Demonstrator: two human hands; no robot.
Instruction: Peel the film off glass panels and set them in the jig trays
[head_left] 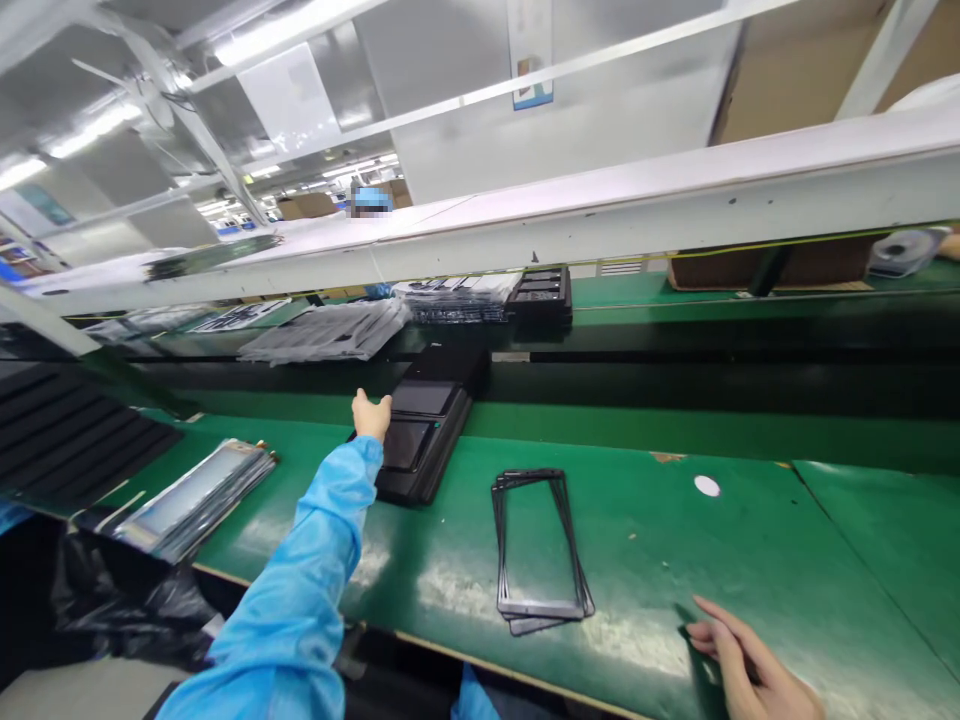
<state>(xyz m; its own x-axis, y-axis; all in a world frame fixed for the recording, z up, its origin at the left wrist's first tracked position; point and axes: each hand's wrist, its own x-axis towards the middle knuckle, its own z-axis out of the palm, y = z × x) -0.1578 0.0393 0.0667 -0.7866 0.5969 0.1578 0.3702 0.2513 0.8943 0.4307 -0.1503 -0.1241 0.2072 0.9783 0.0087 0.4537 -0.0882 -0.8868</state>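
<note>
My left hand point(371, 415), in a blue sleeve, is at the left side of a black tray point(431, 480). Its fingers are curled at the tray's edge and partly hidden. Two dark rectangular screens point(407, 443) lie in the tray. My right hand point(750, 665) is low over the bench at the lower right, fingers partly extended and nothing visible in them. Between the hands lies a small stack of thin black rectangular frames point(541, 608), slightly fanned out.
The green bench point(637, 540) carries a stack of wrapped screen panels point(199, 495) at left and a white round piece point(706, 486) at right. Plastic-wrapped sheets point(326, 332) and black trays point(540, 295) sit on the shelf behind. A white overhead shelf point(600, 215) crosses the view.
</note>
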